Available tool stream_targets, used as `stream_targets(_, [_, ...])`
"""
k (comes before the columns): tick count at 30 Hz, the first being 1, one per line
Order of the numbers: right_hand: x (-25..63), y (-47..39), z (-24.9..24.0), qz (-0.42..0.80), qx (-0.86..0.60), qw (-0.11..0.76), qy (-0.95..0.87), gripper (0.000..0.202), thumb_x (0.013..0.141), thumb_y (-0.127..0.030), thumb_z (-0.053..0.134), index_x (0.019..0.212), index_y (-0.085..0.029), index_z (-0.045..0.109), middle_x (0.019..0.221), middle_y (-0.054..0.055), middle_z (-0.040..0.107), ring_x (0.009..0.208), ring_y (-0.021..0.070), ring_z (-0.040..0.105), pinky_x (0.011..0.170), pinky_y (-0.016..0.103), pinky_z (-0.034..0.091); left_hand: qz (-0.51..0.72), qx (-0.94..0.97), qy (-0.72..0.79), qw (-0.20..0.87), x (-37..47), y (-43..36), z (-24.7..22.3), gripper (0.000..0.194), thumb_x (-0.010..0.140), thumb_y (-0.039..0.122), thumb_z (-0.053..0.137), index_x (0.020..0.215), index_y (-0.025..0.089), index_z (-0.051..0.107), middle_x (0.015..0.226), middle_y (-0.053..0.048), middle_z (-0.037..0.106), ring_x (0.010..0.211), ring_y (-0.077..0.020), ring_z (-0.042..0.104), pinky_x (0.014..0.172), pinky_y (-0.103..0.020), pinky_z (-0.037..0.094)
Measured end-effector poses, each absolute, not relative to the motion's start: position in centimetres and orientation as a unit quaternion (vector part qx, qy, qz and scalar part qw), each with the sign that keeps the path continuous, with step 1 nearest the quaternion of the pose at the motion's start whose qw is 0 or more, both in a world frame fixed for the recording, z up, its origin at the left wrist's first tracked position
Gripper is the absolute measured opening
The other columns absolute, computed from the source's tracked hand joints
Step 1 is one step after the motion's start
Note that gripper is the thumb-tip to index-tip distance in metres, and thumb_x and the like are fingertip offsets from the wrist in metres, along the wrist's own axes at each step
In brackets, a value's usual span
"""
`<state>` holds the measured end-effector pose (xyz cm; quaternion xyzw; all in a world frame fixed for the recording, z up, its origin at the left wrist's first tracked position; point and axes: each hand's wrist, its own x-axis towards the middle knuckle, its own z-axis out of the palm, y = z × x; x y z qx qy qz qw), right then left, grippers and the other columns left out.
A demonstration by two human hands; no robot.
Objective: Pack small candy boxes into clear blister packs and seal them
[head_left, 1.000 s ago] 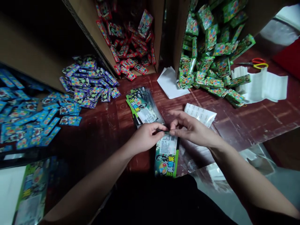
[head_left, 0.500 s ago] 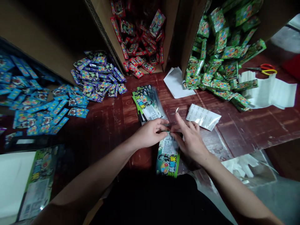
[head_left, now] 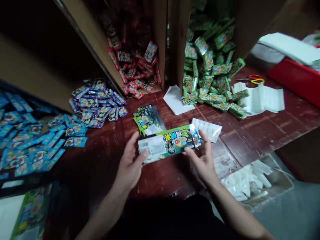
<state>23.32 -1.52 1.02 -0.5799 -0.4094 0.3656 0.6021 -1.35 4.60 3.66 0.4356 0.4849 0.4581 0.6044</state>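
Observation:
A flat candy package (head_left: 167, 142), long and printed green and black with a white barcode label at its left end, is held level above the table. My left hand (head_left: 132, 160) grips its left end, thumb on the front. At the other end my right hand (head_left: 202, 160) holds it, the thumb on the lower edge. Small bits of colourful print show by the right fingers. Just behind the package lies a stack of similar green and black packages (head_left: 147, 120), partly hidden. A white sheet of printed labels (head_left: 208, 129) rests beyond my right hand.
Small candy packets lie in heaps: blue (head_left: 52, 140), purple (head_left: 97, 101), red (head_left: 140, 66) and green (head_left: 210, 80), some inside cardboard boxes. Scissors (head_left: 255, 79) and white paper strips (head_left: 265, 98) are at the right. A bin of white scraps (head_left: 247, 181) stands below the table edge.
The package, earlier pointing toward my body under both hands, is now turned crosswise and raised, with a hand at each end. My view has shifted to the right.

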Motion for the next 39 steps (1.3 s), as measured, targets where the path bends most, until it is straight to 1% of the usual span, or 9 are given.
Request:
stream_targets(5, [23.2, 0.4, 2.0, 0.360, -0.553, 0.631, -0.408, 0.086, 0.087, -0.035, 0.074, 0.153, -0.043, 0.020, 0.138, 0.008, 0.050, 0.072, 0.0113, 0.062, 0.066, 0.030, 0.060, 0.343, 0.570, 0.466, 0.583, 0.7, 2.5, 2.1, 0.026, 0.080, 0.030, 0.079, 0.097, 0.023, 0.060, 0.106, -0.003, 0.066, 0.096, -0.0181, 0.067, 0.082, -0.029, 0.056])
stream_targets(10, [24.0, -0.1, 2.5, 0.418, -0.470, 0.555, -0.545, 0.094, 0.093, -0.029, 0.067, 0.158, -0.049, 0.002, 0.153, 0.010, 0.039, 0.095, 0.0154, 0.067, 0.080, 0.034, 0.060, 0.392, 0.547, 0.399, 0.624, 3.2, 3.9, 3.0, 0.045, 0.085, 0.026, 0.075, 0.120, 0.025, 0.048, 0.117, -0.005, 0.065, 0.097, -0.0175, 0.070, 0.086, -0.033, 0.058])
stream_targets(13, [24.9, -1.0, 2.2, 0.451, -0.443, 0.496, -0.595, 0.091, 0.097, -0.028, 0.063, 0.160, -0.043, -0.001, 0.130, 0.008, 0.057, 0.103, 0.0177, 0.066, 0.089, 0.037, 0.058, 0.364, 0.544, 0.370, 0.659, 3.1, 3.6, 2.6, 0.052, 0.086, 0.023, 0.074, 0.129, 0.026, 0.045, 0.115, -0.006, 0.064, 0.093, -0.0170, 0.071, 0.083, -0.033, 0.058])
stream_targets(17, [25.1, -2.4, 1.3, 0.481, -0.451, 0.428, -0.618, 0.086, 0.096, -0.029, 0.064, 0.162, -0.038, 0.010, 0.117, 0.005, 0.062, 0.100, 0.0184, 0.065, 0.091, 0.038, 0.057, 0.302, 0.558, 0.369, 0.679, 1.8, 2.6, 1.7, 0.041, 0.085, 0.025, 0.074, 0.121, 0.022, 0.054, 0.113, -0.005, 0.064, 0.095, -0.0173, 0.068, 0.084, -0.033, 0.056])
stream_targets(22, [21.4, -4.7, -1.3, 0.380, -0.548, 0.546, -0.507, 0.085, 0.093, -0.030, 0.067, 0.158, -0.044, 0.014, 0.141, 0.010, 0.051, 0.085, 0.0177, 0.067, 0.076, 0.038, 0.062, 0.285, 0.577, 0.418, 0.641, 0.8, 2.8, 1.7, 0.020, 0.091, 0.033, 0.067, 0.104, 0.020, 0.061, 0.113, -0.007, 0.069, 0.106, -0.0202, 0.065, 0.093, -0.036, 0.052])
stream_targets(26, [19.9, -5.2, -2.4, 0.364, -0.568, 0.550, -0.493, 0.075, 0.095, -0.032, 0.063, 0.157, -0.040, 0.021, 0.126, 0.010, 0.058, 0.097, 0.0235, 0.068, 0.082, 0.043, 0.061, 0.331, 0.550, 0.429, 0.635, 1.0, 2.7, 1.5, 0.013, 0.094, 0.032, 0.063, 0.098, 0.020, 0.065, 0.148, -0.009, 0.054, 0.119, -0.0225, 0.063, 0.102, -0.040, 0.049])
stream_targets(32, [21.8, -3.6, -1.6, 0.361, -0.562, 0.487, -0.563, 0.081, 0.095, -0.035, 0.063, 0.160, -0.039, 0.014, 0.124, 0.008, 0.058, 0.110, 0.0247, 0.063, 0.099, 0.049, 0.055, 0.395, 0.494, 0.447, 0.632, 1.7, 2.5, 1.0, 0.018, 0.089, 0.025, 0.069, 0.105, 0.020, 0.064, 0.104, -0.005, 0.075, 0.099, -0.0175, 0.068, 0.091, -0.033, 0.052])
stream_targets(35, [22.0, -3.0, -0.7, 0.383, -0.549, 0.488, -0.560, 0.093, 0.094, -0.035, 0.065, 0.161, -0.038, 0.000, 0.127, 0.009, 0.057, 0.115, 0.0237, 0.061, 0.100, 0.047, 0.054, 0.379, 0.512, 0.442, 0.631, 1.5, 2.8, 1.2, 0.023, 0.089, 0.026, 0.068, 0.112, 0.021, 0.065, 0.105, -0.005, 0.074, 0.100, -0.0175, 0.067, 0.092, -0.033, 0.052])
stream_targets(39, [21.7, -2.7, 1.0, 0.448, -0.504, 0.490, -0.553, 0.086, 0.094, -0.037, 0.065, 0.161, -0.037, 0.010, 0.102, 0.004, 0.064, 0.093, 0.0207, 0.065, 0.087, 0.040, 0.059, 0.339, 0.589, 0.432, 0.593, 1.1, 3.0, 2.1, 0.012, 0.090, 0.029, 0.068, 0.090, 0.017, 0.072, 0.111, -0.008, 0.072, 0.106, -0.0195, 0.066, 0.098, -0.036, 0.050])
